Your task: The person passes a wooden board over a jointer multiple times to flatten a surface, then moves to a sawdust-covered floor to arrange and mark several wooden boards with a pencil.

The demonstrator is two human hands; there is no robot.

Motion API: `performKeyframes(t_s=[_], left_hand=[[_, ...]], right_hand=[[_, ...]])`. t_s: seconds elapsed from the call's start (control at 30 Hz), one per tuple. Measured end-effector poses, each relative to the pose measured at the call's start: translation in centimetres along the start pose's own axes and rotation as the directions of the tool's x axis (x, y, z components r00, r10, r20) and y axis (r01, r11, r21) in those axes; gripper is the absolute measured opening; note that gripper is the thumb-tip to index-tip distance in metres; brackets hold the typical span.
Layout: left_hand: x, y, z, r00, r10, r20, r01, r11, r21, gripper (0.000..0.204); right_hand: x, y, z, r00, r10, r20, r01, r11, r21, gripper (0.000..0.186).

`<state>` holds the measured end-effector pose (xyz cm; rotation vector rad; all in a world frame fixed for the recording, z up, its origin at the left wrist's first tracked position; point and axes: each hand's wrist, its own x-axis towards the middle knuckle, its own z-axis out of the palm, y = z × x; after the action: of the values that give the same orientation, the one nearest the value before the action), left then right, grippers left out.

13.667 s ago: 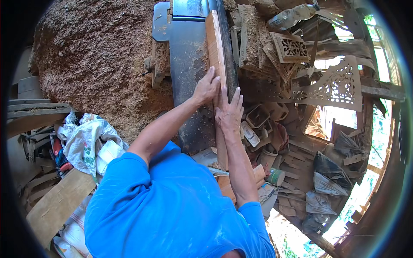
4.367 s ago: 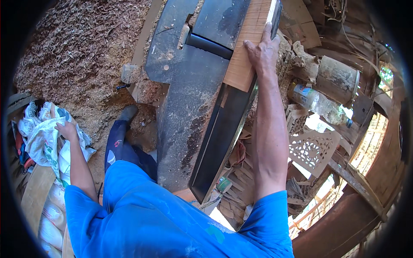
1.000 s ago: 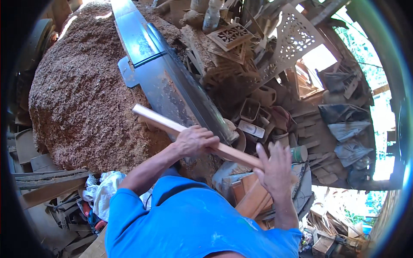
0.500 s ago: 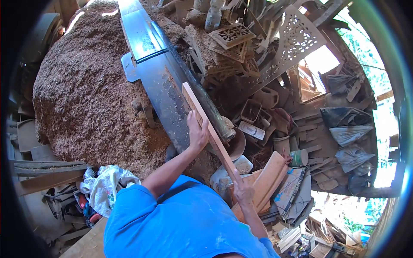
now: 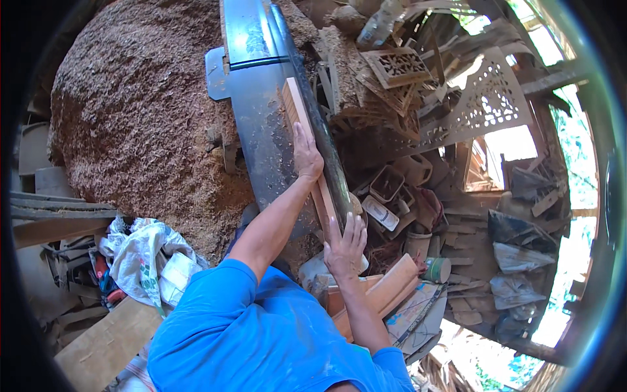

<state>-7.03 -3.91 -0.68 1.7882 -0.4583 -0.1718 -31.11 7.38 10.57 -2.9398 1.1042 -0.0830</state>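
Left fingers (image 5: 301, 136) against board (image 5: 296, 104), far end beyond

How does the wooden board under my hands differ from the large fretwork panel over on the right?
Shape: the wooden board is long, straight and narrow; the large fretwork panel is broad and tapers toward the left.
Surface: the board shows no openings; the panel is pierced with many.
Contact: your left hand and right hand touch the board; neither touches the panel.
Both are brownish.
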Motion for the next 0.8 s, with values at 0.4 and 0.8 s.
performKeyframes(t_s=[0.4, 0.8], left_hand=[[12.9, -1.4, 1.7, 0.998, 0.033, -0.049, -0.034, 0.999, -0.015, 0.058], [18.7, -1.2, 1.3, 1.000, -0.029, 0.009, 0.029, 0.998, -0.048, 0.060]], right_hand=[[10.0, -0.3, 1.9, 0.991, -0.123, 0.059, 0.123, 0.992, 0.005, 0.089], [15.6, -1.9, 3.1, 0.988, -0.121, 0.096, 0.116, 0.992, 0.057, 0.091]])
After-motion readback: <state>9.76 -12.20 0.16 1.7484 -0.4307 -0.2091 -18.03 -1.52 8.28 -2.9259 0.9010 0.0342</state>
